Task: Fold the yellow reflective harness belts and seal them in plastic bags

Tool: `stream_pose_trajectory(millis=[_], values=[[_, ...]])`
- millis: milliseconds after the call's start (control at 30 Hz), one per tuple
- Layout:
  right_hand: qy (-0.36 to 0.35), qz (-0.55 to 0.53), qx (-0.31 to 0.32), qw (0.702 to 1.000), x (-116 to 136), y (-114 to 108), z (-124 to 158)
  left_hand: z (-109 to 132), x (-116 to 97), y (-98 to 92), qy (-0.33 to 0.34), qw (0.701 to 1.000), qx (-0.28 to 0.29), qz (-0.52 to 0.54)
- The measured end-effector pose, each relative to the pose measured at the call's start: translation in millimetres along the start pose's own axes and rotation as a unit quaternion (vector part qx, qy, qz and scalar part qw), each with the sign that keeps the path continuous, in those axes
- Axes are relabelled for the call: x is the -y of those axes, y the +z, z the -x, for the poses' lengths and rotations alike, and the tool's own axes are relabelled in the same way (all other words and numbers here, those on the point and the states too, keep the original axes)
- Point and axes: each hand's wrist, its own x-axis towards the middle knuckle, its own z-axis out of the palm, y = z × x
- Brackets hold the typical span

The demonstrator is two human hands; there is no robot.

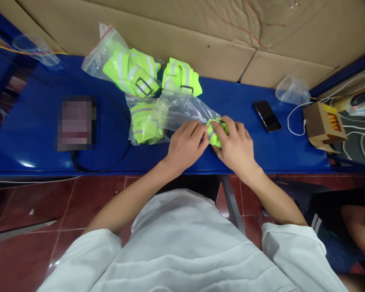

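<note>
On the blue table, my right hand (237, 147) is wrapped over a folded neon-yellow reflective strap bundle (214, 137) with a silver-grey stripe. Close by on its left, my left hand (187, 145) has its fingers curled at the mouth of a clear plastic bag (182, 110), which stretches back toward the other bundles. The hands hide part of the bundle and the bag's edge. Behind the bag lies another reflective bundle (182, 77) with a black buckle. Further left are a bagged reflective bundle (134, 73) and a second bagged bundle (146, 123).
A black phone (267, 116) lies right of my hands. Beyond it stand an opened cardboard box (320, 125), white cables and a clear plastic cup (293, 90). Another clear cup (36, 48) and a blurred-out object (76, 121) are at left. A person's arm (360, 231) shows at lower right.
</note>
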Motion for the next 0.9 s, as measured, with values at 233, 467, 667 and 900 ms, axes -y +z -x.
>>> stream_pose_trajectory(millis=[233, 467, 667, 900], values=[[0.035, -0.076, 0.003, 0.996, 0, -4, -4, 4, -5, -0.3, 0.069, 0.997, -0.006, -0.031], [0.113, -0.169, -0.067, 0.977, 2, -4, -2, 4, 0, 5.1, -0.083, 0.995, -0.048, 0.001], [0.124, -0.325, -0.101, 0.932, -10, 3, -2, -2, 3, 1.9, -0.073, 0.996, 0.0, 0.05], [0.19, -0.483, -0.152, 0.841, -19, 11, -4, -10, 1, -10.1, -0.034, 0.998, 0.038, 0.032]])
